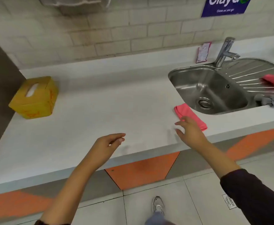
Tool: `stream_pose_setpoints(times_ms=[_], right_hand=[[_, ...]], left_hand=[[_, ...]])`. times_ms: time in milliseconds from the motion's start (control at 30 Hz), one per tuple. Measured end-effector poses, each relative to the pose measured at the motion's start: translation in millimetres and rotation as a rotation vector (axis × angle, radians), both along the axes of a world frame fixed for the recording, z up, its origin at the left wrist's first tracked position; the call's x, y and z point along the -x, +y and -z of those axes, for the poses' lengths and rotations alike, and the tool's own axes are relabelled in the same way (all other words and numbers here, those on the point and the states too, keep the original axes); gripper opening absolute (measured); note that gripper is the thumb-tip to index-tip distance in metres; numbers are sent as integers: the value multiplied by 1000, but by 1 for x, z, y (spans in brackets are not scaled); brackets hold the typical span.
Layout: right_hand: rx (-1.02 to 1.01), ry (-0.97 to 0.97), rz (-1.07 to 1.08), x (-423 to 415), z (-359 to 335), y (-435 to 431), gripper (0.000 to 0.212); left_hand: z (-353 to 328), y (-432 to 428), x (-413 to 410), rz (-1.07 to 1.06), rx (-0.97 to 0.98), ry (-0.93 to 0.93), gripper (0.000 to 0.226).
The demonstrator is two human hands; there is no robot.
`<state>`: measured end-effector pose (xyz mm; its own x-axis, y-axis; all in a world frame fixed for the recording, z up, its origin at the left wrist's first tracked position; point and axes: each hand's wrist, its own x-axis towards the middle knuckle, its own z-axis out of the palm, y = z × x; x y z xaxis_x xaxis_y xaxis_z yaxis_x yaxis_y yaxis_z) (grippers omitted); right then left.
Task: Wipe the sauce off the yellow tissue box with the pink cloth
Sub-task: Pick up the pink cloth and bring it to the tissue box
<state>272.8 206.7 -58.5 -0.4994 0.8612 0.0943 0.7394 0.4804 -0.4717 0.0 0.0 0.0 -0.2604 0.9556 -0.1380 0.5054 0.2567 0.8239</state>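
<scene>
While the yellow tissue box (33, 97) waits well left of the pink cloth (190, 116), the right hand (190, 132) spreads open over it to grab; the left hand (107, 144) hangs loose, empty.

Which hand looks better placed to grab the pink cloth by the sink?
The right hand: its open fingers already reach over the pink cloth. The left hand hovers empty over bare counter, farther off.
</scene>
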Motion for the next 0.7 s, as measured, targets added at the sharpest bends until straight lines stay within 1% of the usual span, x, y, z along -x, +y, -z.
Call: stream_pose_setpoints(times_ms=[67,133,167,233,300,333,400,467,567,700], right_hand=[[28,-48,-2,-2,7,28,44],[16,-131,-67,-2,16,59,59],[-17,-175,-113,-1,22,72,63],[-77,-237,-184,-2,26,94,61],[-120,-196,-213,-4,29,105,54],[-111,-158,-197,-4,30,108,52],[-66,-116,-120,-1,36,110,55],[-65,-158,-49,3,43,111,56],[-36,-156,-35,7,47,113,53],[99,-79,1,3,43,117,52]], left_hand=[[3,22,-4,-48,45,-23,19],[6,40,-8,-80,66,-24,19],[7,47,-10,-95,71,-30,19],[11,62,-12,-131,82,-41,19],[14,73,-14,-152,88,-45,19],[15,77,-16,-166,90,-46,19],[20,85,-17,-196,94,-48,19],[24,89,-20,-212,97,-62,20],[29,91,-23,-219,100,-82,21],[31,89,-18,-242,80,-94,21]])
